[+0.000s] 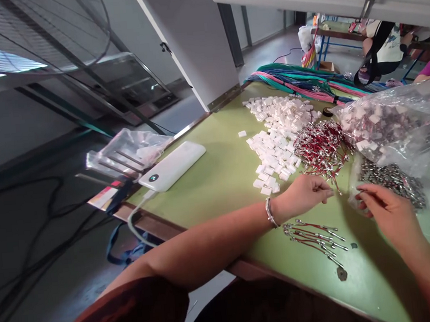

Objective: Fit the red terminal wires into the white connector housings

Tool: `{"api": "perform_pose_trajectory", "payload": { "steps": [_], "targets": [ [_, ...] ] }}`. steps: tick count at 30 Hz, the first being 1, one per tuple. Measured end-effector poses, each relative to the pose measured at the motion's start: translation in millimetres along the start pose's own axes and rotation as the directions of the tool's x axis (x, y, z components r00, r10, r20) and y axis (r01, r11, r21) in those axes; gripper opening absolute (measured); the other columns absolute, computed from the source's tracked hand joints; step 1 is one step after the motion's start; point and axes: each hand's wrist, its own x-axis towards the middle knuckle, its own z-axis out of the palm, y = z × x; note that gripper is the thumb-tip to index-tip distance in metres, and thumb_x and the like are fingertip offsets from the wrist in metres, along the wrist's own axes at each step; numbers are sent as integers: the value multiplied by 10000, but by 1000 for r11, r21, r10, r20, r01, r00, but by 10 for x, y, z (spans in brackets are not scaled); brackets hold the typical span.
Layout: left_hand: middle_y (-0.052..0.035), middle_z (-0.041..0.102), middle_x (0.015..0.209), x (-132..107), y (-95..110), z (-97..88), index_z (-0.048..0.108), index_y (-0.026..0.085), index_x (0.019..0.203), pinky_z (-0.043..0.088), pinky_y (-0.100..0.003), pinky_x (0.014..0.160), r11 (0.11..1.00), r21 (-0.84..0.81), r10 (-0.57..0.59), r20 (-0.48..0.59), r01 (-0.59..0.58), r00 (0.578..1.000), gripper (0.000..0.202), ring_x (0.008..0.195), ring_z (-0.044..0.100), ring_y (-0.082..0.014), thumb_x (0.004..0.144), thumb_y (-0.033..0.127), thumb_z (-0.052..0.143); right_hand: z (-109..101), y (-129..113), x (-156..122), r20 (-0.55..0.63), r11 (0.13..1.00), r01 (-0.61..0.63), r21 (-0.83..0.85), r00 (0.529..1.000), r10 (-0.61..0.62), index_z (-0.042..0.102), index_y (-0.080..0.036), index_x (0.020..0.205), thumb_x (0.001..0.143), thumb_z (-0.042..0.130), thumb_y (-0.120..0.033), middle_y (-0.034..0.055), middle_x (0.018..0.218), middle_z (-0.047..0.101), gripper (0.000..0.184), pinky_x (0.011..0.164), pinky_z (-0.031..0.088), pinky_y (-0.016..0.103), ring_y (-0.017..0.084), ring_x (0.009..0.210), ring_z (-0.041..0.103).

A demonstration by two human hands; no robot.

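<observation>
My left hand [305, 193] pinches a red wire [334, 184] at the pile's [321, 147] edge; my right hand [384, 209], fingers loosely curled, waits beside the terminals [391, 177] on the bench [216, 176].

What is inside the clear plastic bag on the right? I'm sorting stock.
The clear plastic bag shows white connectors and red wires through its film. Whatever lies deeper in the bag is hidden by folds and glare.
</observation>
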Motion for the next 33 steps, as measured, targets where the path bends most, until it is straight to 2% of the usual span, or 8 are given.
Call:
{"api": "perform_pose_trajectory", "payload": {
  "steps": [7, 11, 15, 21, 25, 29, 31, 33],
  "targets": [
    [-11, 665, 734, -49, -82, 68, 726, 151, 870, 456, -222, 615, 975, 112, 187, 46, -191, 981, 239, 646, 551, -90, 892, 252, 510, 292, -299, -138, 84, 986, -2, 167, 996, -12, 695, -206, 998, 812, 566, -326, 54, 839, 705, 255, 537, 565, 288, 154, 586, 648],
    [-16, 659, 728, -86, -76, 62, 726, 154, 867, 458, -226, 630, 954, 202, 212, 67, -221, 975, 242, 659, 556, -95, 907, 248, 507, 310, -220, -127, 141, 994, -1, 105, 990, -14, 707, -214, 857, 831, 569, -325, 17, 686, 690, 178, 538, 546, 277, 145, 521, 621],
    [-32, 681, 768, -96, -76, 58, 722, 149, 877, 484, -237, 687, 941, 233, 236, 66, -245, 970, 251, 701, 588, -102, 927, 249, 497, 313, -144, -135, 132, 997, 20, 69, 991, -29, 723, -220, 883, 847, 555, -344, 13, 654, 671, 212, 504, 523, 266, 155, 535, 614],
    [-34, 704, 806, -85, -133, 14, 711, 157, 902, 493, -237, 703, 898, 321, 289, 88, -302, 953, 234, 734, 618, -107, 938, 237, 494, 296, -229, -153, 114, 979, 199, -51, 975, -192, 713, -225, 875, 883, 511, -299, 37, 750, 678, 215, 586, 506, 271, 156, 617, 620],
    [-25, 685, 796, -128, -192, -6, 672, 178, 921, 469, -255, 644, 691, 548, 445, 191, -471, 875, 245, 735, 617, -122, 959, 219, 433, 248, -283, -161, 203, 948, 304, -96, 938, -281, 693, -229, 811, 877, 506, -266, 23, 703, 663, 202, 599, 478, 270, 160, 646, 608],
    [-30, 637, 748, -193, -199, 49, 611, 165, 811, 386, -288, 523, 365, 679, 558, 388, -637, 734, 200, 652, 571, -134, 917, 130, 446, 241, -288, -200, 318, 982, 166, -94, 939, -128, 658, -221, 696, 846, 519, -294, 11, 650, 664, 217, 563, 469, 274, 161, 591, 596],
    [-34, 629, 740, -203, -164, 73, 592, 161, 771, 364, -293, 513, 307, 691, 555, 428, -654, 713, 195, 630, 555, -131, 918, 137, 466, 250, -269, -202, 355, 993, 84, -81, 933, -50, 652, -218, 674, 835, 521, -318, 8, 614, 659, 231, 541, 469, 275, 167, 571, 597],
    [-30, 633, 745, -194, -102, 52, 605, 167, 808, 377, -287, 549, 328, 703, 534, 413, -631, 737, 168, 652, 559, -135, 919, 146, 481, 259, -240, -184, 350, 996, 61, -64, 936, -35, 660, -218, 686, 838, 512, -337, 8, 603, 658, 244, 536, 473, 275, 172, 571, 606]
  ]
}}
